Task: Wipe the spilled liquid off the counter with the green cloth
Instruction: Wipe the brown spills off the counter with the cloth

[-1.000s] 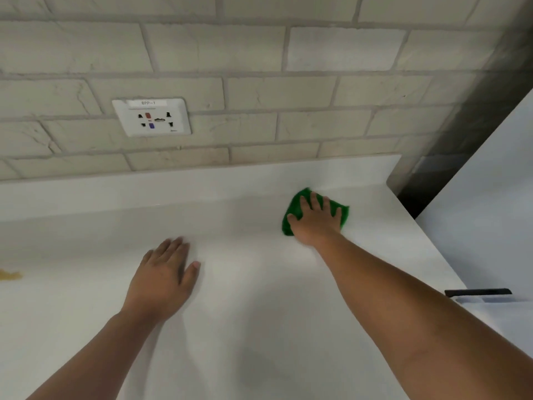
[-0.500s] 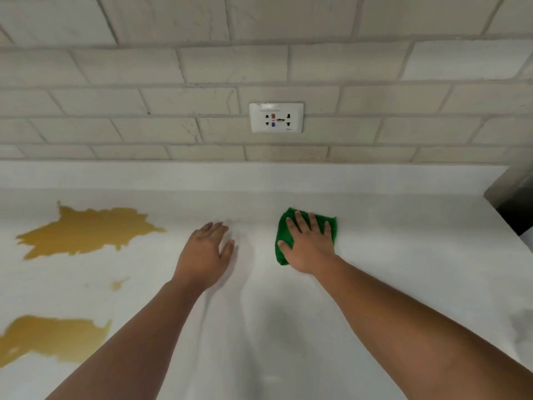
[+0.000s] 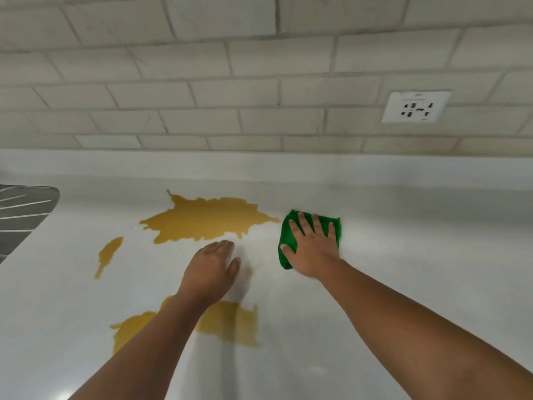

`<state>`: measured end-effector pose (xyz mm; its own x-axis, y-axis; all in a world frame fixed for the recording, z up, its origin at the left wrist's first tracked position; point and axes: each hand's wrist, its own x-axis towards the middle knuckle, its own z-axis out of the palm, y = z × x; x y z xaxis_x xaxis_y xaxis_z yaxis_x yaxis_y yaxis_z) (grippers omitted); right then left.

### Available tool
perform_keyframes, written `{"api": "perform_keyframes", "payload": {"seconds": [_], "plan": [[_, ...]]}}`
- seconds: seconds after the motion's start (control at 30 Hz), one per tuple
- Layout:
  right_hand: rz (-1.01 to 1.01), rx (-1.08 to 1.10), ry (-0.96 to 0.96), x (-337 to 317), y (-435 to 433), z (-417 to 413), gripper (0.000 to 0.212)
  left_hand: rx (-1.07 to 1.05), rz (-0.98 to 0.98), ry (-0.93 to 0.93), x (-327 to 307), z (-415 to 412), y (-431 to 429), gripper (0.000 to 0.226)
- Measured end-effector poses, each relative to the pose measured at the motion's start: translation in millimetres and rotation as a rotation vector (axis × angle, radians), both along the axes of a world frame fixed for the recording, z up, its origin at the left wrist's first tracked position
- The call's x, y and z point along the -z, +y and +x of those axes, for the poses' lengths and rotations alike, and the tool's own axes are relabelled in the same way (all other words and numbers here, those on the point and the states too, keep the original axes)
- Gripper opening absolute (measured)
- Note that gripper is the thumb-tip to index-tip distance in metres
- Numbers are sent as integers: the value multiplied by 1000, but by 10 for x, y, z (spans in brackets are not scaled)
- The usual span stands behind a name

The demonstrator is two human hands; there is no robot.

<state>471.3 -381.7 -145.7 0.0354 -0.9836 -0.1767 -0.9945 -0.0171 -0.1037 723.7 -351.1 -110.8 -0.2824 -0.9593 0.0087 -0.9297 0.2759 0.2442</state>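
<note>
A folded green cloth [image 3: 289, 230] lies flat on the white counter [image 3: 403, 255] under my right hand [image 3: 313, 249], which presses it down with fingers spread, just right of the big yellow-brown spill [image 3: 207, 219]. My left hand [image 3: 212, 271] rests palm down on the counter, fingers together, holding nothing, between that spill and a second patch [image 3: 230, 324] partly hidden by my left forearm. A thin streak of the same liquid [image 3: 108, 254] lies further left.
A grey ribbed metal surface [image 3: 23, 210] shows at the left edge, likely a sink drainer. Behind the counter rises a pale brick-tile wall with a white socket [image 3: 415, 107] at the upper right.
The view has swung left along the counter, bringing the spills to the middle. My right hand has slid the cloth leftwards to the edge of the big spill; my left hand moved left too.
</note>
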Motion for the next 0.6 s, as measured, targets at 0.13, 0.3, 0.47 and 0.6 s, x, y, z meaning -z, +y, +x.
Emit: {"api": "perform_keyframes", "payload": {"seconds": [0.13, 0.3, 0.47, 0.6], "plan": [[-2, 70, -7, 9, -128, 344, 79, 79, -7, -32, 43, 586, -4, 37], [12, -29, -16, 7, -46, 770, 75, 143, 1, -27, 78, 874, -82, 59], [-6, -193, -75, -15, 207, 531, 65, 187, 3, 9, -4, 970, -150, 47], [-14, 58, -47, -5, 97, 191, 65, 196, 19, 21, 9, 1105, -213, 46]]}}
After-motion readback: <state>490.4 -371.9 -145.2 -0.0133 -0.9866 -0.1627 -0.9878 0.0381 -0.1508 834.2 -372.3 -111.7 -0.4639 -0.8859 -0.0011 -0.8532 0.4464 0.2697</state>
